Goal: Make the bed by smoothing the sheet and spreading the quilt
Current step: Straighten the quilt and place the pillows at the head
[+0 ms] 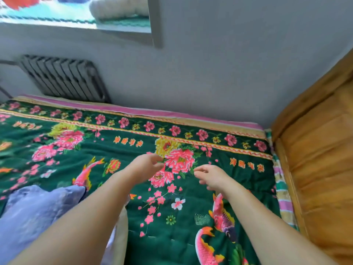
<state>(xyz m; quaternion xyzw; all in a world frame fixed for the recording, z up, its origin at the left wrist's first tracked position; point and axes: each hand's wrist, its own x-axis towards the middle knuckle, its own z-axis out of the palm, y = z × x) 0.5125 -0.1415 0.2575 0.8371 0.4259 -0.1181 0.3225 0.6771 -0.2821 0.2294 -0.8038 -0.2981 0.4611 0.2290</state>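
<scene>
A dark green quilt (118,150) with pink flowers and fish lies spread flat across the bed. A striped pink and yellow sheet (282,188) shows along the far edge and the right edge beneath it. My left hand (147,166) hovers over the middle of the quilt, fingers loosely curled and holding nothing. My right hand (212,176) is close beside it, fingers relaxed, just above a large pink flower. Neither hand grips the fabric.
A lilac-blue cloth (32,213) lies bunched at the near left of the bed. A wooden headboard (321,159) bounds the right side. A dark radiator (63,77) hangs on the grey wall behind the bed, below a window sill (76,25).
</scene>
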